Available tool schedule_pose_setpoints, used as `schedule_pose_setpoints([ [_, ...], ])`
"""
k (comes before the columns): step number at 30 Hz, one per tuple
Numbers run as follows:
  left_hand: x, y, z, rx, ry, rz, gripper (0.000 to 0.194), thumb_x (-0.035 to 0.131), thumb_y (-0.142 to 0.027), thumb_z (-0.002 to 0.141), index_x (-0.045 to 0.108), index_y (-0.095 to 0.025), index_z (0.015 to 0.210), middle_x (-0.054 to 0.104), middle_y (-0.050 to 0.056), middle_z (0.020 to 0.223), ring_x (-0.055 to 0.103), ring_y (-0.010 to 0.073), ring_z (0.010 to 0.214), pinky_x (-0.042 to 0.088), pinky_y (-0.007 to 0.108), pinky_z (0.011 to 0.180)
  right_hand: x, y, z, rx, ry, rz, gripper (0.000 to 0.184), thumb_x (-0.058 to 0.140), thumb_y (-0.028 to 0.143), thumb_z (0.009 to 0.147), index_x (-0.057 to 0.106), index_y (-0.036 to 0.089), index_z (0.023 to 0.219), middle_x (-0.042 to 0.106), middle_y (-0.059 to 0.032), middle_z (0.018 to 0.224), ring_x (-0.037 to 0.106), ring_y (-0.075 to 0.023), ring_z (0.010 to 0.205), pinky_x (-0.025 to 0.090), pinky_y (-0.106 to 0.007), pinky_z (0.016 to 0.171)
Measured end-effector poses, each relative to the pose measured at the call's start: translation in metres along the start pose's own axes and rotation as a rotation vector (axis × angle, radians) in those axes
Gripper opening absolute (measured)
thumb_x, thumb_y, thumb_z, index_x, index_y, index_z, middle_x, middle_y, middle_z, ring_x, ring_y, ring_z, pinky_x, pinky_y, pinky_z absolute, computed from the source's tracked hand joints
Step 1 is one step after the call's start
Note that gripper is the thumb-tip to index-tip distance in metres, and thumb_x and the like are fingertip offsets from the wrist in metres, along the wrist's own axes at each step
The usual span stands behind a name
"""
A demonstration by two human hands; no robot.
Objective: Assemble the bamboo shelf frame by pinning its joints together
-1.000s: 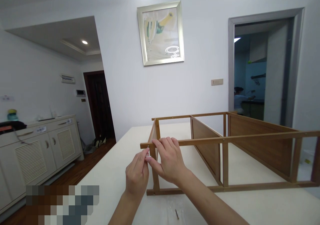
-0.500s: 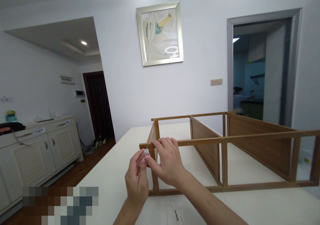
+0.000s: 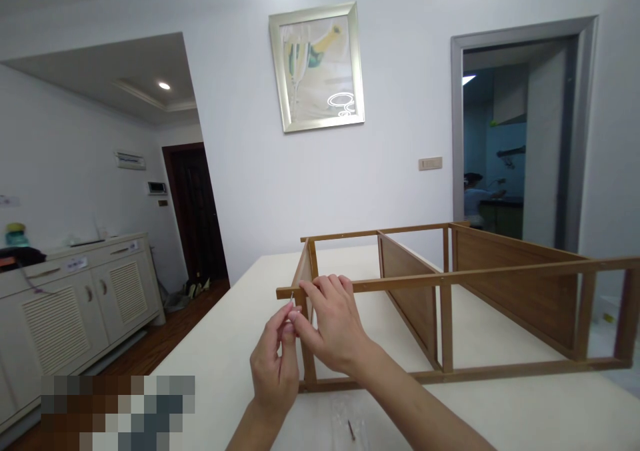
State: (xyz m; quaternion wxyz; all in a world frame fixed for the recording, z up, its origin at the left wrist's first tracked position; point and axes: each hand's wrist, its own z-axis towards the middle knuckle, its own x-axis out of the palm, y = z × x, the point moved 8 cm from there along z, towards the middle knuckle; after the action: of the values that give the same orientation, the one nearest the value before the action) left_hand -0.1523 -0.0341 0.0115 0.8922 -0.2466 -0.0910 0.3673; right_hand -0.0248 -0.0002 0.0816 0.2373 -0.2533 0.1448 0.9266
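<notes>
Silvery metal glints at the fingertips of the left hand point(image 3: 274, 357), which I see pinched closed on a slim metal piece point(image 3: 292, 297), upright by the left end of the top rail point(image 3: 395, 281); whether it touches the wood, I cannot tell. Close beside it, the right hand point(image 3: 330, 321) is half curled, fingers bent over that rail and holding it, thumb stretched down to the left fingertips. The rail belongs to a wooden frame point(image 3: 447, 324), warm brown, lying on its side across the white table point(image 3: 220, 344): straight, square-edged bars joined like a ladder, with flat brown panels point(image 3: 413, 304) between them. Nearer my camera, a dark screw point(image 3: 351, 429) lies on clear plastic point(image 3: 341, 412). Farther off, I make out a framed picture point(image 3: 320, 71) on the wall point(image 3: 240, 104) and, leftward, a pale cabinet point(image 3: 73, 297).
</notes>
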Motion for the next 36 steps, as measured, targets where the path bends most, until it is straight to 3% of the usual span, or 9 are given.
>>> schedule_pose_setpoints([
  [10, -0.002, -0.003, 0.005, -0.051, 0.003, -0.078, 0.031, 0.05, -0.034, 0.093, 0.065, -0.02, 0.116, 0.07, 0.009, 0.115, 0.067, 0.0216, 0.106, 0.058, 0.03, 0.086, 0.002, -0.002, 0.002, 0.039, -0.032, 0.032, 0.032, 0.055, 0.043, 0.088, 0.061, 0.02, 0.109, 0.059, -0.0052, 0.093, 0.05, -0.0214, 0.091, 0.03, -0.042, 0.092],
  [14, -0.002, 0.001, 0.004, -0.172, -0.034, -0.168, 0.032, 0.052, -0.039, 0.092, 0.066, -0.018, 0.112, 0.071, 0.009, 0.112, 0.069, 0.0208, 0.1, 0.059, 0.029, 0.081, 0.003, -0.003, 0.0, -0.003, -0.026, 0.008, 0.041, 0.054, 0.048, 0.089, 0.058, 0.019, 0.118, 0.06, -0.0074, 0.097, 0.05, -0.0231, 0.095, 0.031, -0.043, 0.094],
  [18, -0.001, 0.002, 0.004, -0.304, -0.077, -0.202, 0.032, 0.058, -0.043, 0.088, 0.067, -0.017, 0.104, 0.073, 0.009, 0.105, 0.069, 0.0199, 0.098, 0.058, 0.027, 0.081, 0.001, -0.002, -0.001, -0.032, 0.003, -0.015, 0.045, 0.053, 0.042, 0.088, 0.054, 0.016, 0.125, 0.06, -0.0091, 0.101, 0.05, -0.0242, 0.097, 0.031, -0.045, 0.096],
  [21, 0.0, 0.003, 0.005, -0.383, -0.112, -0.202, 0.033, 0.065, -0.045, 0.082, 0.067, -0.017, 0.1, 0.074, 0.009, 0.099, 0.071, 0.018, 0.086, 0.058, 0.025, 0.076, 0.001, -0.002, -0.003, -0.051, 0.02, -0.024, 0.046, 0.053, 0.038, 0.087, 0.053, 0.014, 0.127, 0.06, -0.0102, 0.103, 0.05, -0.0247, 0.099, 0.032, -0.045, 0.096],
  [29, 0.001, 0.003, 0.003, -0.485, -0.222, -0.259, 0.04, 0.071, -0.047, 0.075, 0.059, -0.016, 0.096, 0.073, 0.008, 0.088, 0.072, 0.019, 0.079, 0.059, 0.03, 0.072, 0.006, -0.007, -0.006, -0.082, -0.094, -0.087, 0.038, 0.041, 0.026, 0.092, 0.051, 0.013, 0.127, 0.062, -0.0109, 0.106, 0.052, -0.0231, 0.097, 0.033, -0.044, 0.096],
  [33, 0.006, 0.001, 0.003, -0.504, -0.131, -0.169, 0.037, 0.066, -0.051, 0.077, 0.062, -0.015, 0.082, 0.073, 0.008, 0.079, 0.071, 0.02, 0.073, 0.059, 0.032, 0.071, 0.009, -0.007, -0.006, -0.11, -0.139, -0.159, 0.034, 0.04, 0.018, 0.092, 0.055, 0.013, 0.122, 0.063, -0.01, 0.1, 0.053, -0.0216, 0.093, 0.034, -0.042, 0.094],
  [36, 0.002, -0.003, 0.004, -0.445, -0.141, -0.039, 0.035, 0.062, -0.051, 0.08, 0.065, -0.016, 0.08, 0.073, 0.006, 0.077, 0.071, 0.02, 0.073, 0.058, 0.03, 0.07, 0.011, -0.005, -0.006, -0.137, -0.149, -0.2, 0.032, 0.042, 0.019, 0.091, 0.056, 0.012, 0.119, 0.062, -0.0105, 0.099, 0.052, -0.0221, 0.092, 0.034, -0.042, 0.093],
])
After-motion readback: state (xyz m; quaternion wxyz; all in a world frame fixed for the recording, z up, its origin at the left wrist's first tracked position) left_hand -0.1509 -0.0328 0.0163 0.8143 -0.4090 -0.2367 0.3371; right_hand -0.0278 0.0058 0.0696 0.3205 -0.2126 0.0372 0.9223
